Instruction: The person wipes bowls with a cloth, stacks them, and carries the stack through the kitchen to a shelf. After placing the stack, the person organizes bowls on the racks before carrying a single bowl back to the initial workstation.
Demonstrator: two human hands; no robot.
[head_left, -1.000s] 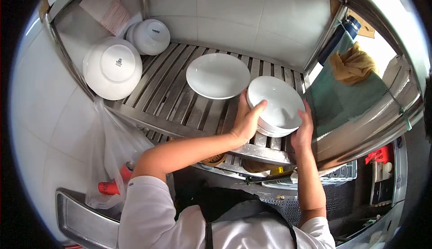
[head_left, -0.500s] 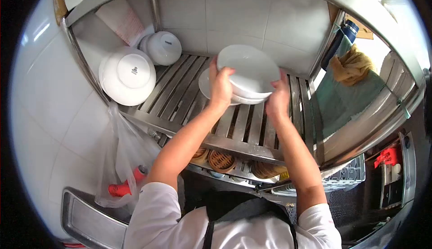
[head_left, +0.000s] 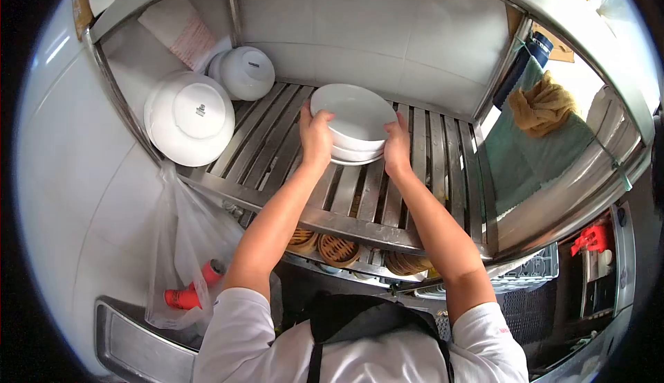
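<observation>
On the slatted steel shelf [head_left: 432, 168], toward its back, I see the stack of white bowls [head_left: 353, 120] held low over the slats; I cannot tell whether it rests on them. My left hand [head_left: 316, 137] and right hand [head_left: 397, 148] clasp opposite sides, fingers curled over the rim. The upturned plates [head_left: 190, 116] at the left carry a small dark maker's mark, too small to read, as do the upturned bowls [head_left: 245, 71] behind them. A paper with red print [head_left: 183, 33] leans in the corner, illegible. Bamboo steamers [head_left: 337, 248] sit on the shelf below, and a yellow cloth [head_left: 546, 106] hangs well to the right.
</observation>
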